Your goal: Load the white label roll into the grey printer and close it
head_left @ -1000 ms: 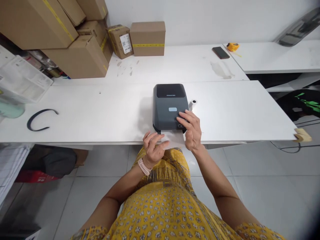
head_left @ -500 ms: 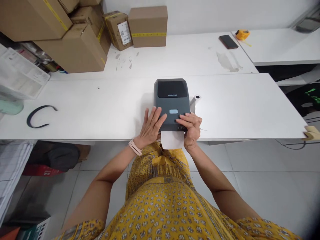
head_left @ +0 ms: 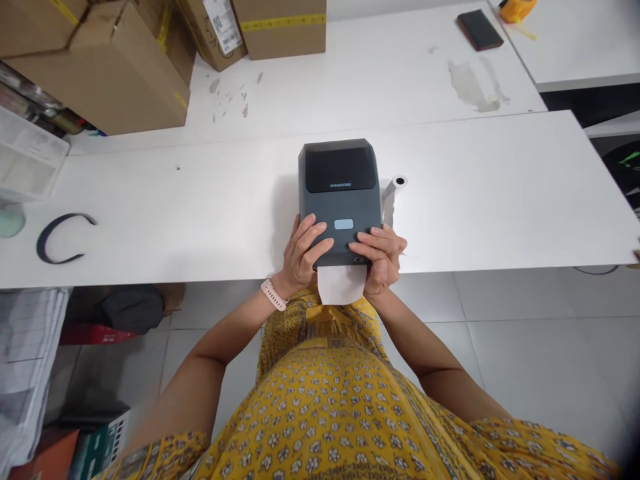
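Observation:
A dark grey-blue label printer (head_left: 343, 205) sits at the front edge of the white table, with a light blue button on its top. White label paper (head_left: 342, 285) sticks out of its front and hangs over the edge. My left hand (head_left: 304, 257) grips the printer's front left corner, fingertips on the top and the thumb side hidden. My right hand (head_left: 383, 257) holds the front right corner, with fingers on top and the rest curled by the side. Just right of the printer a white paper roll (head_left: 395, 193) lies on the table.
Cardboard boxes (head_left: 130, 73) stand at the back left. A black headband (head_left: 47, 240) lies on the left side of the table (head_left: 235, 213). At the back right are a dark phone (head_left: 480, 30) and an orange tape measure (head_left: 517, 9). A clear plastic bin (head_left: 30, 153) stands at the far left.
My left hand's fingers, spread flat before, now curl around the printer's corner. The whole view has shifted and the printer looks larger. My right hand keeps its place on the printer.

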`<state>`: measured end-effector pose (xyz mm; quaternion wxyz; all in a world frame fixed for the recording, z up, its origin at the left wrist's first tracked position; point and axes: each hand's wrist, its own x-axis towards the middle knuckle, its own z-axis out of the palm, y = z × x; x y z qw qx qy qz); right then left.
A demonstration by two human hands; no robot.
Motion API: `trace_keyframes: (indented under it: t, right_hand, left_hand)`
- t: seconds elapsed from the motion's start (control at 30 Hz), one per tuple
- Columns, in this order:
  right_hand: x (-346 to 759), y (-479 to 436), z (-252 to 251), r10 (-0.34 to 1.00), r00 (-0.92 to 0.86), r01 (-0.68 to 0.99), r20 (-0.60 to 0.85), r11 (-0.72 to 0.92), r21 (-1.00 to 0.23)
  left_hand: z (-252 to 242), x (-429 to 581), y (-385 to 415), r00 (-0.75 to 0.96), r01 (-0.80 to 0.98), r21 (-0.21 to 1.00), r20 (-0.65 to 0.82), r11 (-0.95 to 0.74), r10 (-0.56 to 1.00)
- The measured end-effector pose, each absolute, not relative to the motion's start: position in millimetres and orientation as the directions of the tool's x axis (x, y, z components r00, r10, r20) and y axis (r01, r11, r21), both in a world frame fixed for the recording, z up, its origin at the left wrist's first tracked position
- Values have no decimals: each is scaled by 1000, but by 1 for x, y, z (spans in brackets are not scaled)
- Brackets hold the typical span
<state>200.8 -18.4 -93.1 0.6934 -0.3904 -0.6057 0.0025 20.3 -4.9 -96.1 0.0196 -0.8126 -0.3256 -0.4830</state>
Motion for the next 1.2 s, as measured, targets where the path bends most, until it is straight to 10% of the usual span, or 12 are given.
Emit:
trace_keyframes:
  t: [0.37,0.5,0.67,1.0,1.2]
  right_hand:
    - [226,-36,-63,686,96,288,721,674,-680]
    - [227,-37,-59,708,101,316,699,643,-697]
    - [224,-37,-60,690,106,338,716,652,-679]
    - [218,-39,-44,721,39,490,692,589,-642]
    - [208,-39,-28,769,-4,691,639,465,-554]
  left_hand:
    - [-72,24,-76,20,498,664,634,-558,773]
    - [-74,36,-110,-161,95,989,130,-116,978]
    - [-56,58,-94,44,-134,937,-319,322,947]
    - [-62,59,-96,49,-69,956,-282,285,958]
    - [-60,45,-104,-83,92,995,30,-22,996]
